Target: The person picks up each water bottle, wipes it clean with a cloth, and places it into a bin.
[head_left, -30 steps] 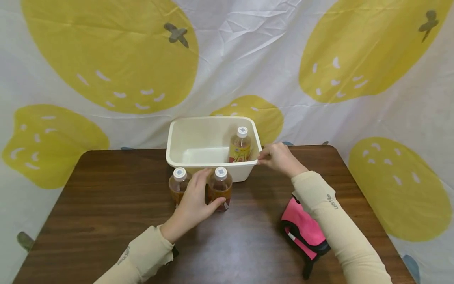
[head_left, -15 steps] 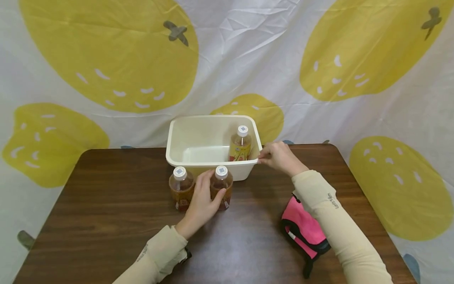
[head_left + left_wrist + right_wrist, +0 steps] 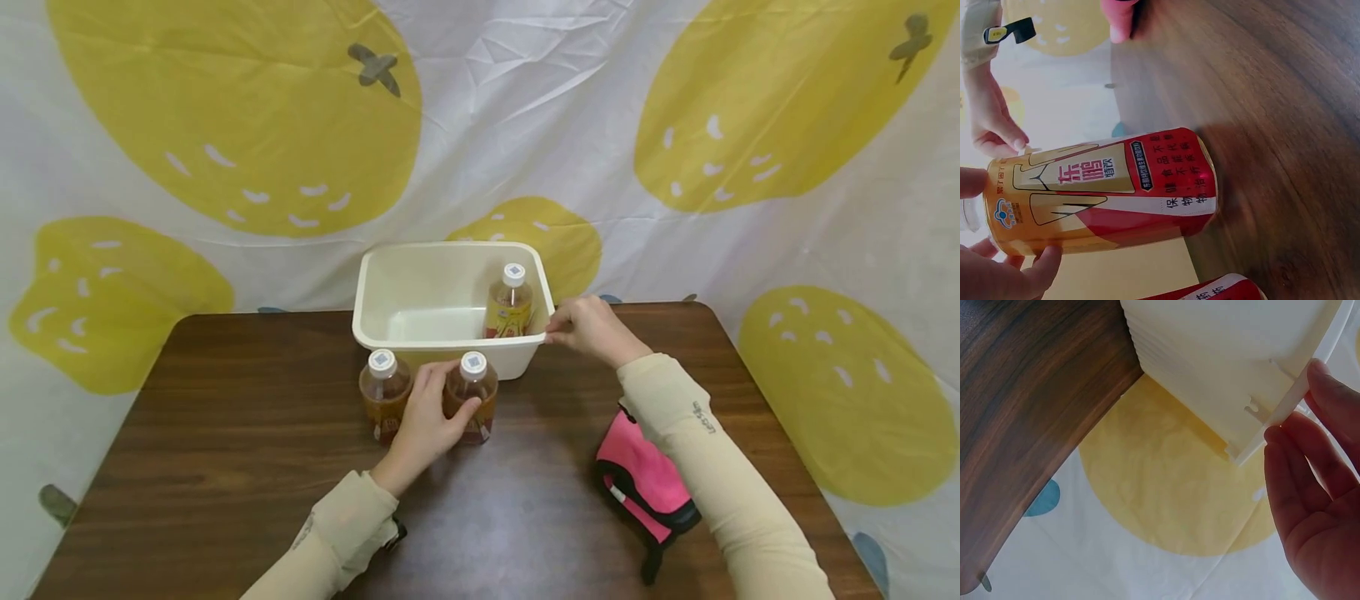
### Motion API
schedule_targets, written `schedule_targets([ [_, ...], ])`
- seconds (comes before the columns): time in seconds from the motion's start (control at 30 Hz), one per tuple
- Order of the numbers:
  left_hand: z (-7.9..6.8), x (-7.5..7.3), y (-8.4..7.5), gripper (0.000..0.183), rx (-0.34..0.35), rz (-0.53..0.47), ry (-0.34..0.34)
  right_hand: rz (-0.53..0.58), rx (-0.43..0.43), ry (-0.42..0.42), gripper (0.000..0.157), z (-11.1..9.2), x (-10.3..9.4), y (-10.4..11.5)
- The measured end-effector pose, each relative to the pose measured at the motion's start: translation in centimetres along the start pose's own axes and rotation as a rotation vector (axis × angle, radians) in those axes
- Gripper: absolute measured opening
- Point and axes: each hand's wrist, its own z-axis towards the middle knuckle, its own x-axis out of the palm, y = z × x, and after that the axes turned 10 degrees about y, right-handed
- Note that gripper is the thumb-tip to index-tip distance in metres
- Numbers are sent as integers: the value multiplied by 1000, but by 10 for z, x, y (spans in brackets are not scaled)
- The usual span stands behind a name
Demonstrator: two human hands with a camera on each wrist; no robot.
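A cream plastic bin (image 3: 427,343) stands at the back of the table, with one drink bottle (image 3: 508,310) upright inside at its right. In front of the bin are two more bottles. My left hand (image 3: 427,425) holds the right one, a drink bottle (image 3: 1104,187) with a gold and red label, thumb on one side and fingers on the other near its shoulder. The left bottle (image 3: 384,400) stands close beside that hand's knuckles. With thumb and fingertips, my right hand (image 3: 596,331) pinches the bin's rim (image 3: 1300,387) at its right front corner.
A pink and black pouch (image 3: 645,467) lies on the right of the dark wooden table (image 3: 225,467), partly under my right forearm. A white cloth (image 3: 525,125) with yellow fruit prints hangs right behind the bin.
My left hand has moved right and closed round the right-hand bottle, which has shifted very slightly right. My right hand stays on the rim.
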Motion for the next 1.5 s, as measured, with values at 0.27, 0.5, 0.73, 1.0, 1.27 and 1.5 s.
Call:
schedule_targets([
  [0.27, 0, 0, -2, 51, -15, 16, 25, 61, -1, 129, 10, -2, -9, 2],
  [0.5, -1, 0, -3, 52, -13, 12, 27, 35, 103, 165, 39, -31, -35, 13],
  [0.73, 0, 1, -2, 51, -11, 5, 29, 43, 314, 85, 59, -83, -46, 27],
  [1.0, -1, 0, -3, 51, -18, 10, 34, 165, 425, 128, 70, -132, -19, 22],
  [1.27, -1, 2, -2, 51, -33, -4, 48, 174, 546, 233, 71, -161, 32, 10],
  [1.5, -1, 0, -2, 51, -40, -10, 56, 159, 594, 306, 70, -175, 67, -6],
])
